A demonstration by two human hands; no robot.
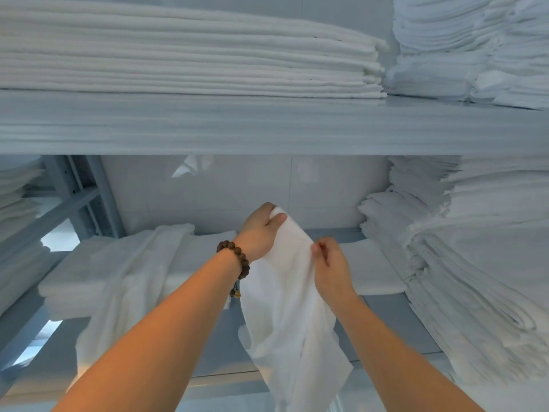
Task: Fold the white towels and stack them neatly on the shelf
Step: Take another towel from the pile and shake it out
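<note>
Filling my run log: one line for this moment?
left hand grips towel top | right hand pinches its edge | towel hangs unfolded

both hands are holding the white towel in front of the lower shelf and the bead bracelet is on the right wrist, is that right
Not quite. The bead bracelet is on the left wrist, not the right, as the head view shows. The rest holds: the left hand and the right hand both grip the white towel in front of the lower shelf.

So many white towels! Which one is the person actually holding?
The loose towel hanging in the middle, pinched near its top by the left hand and right hand. The other towels lie stacked or draped on the shelves.
</note>
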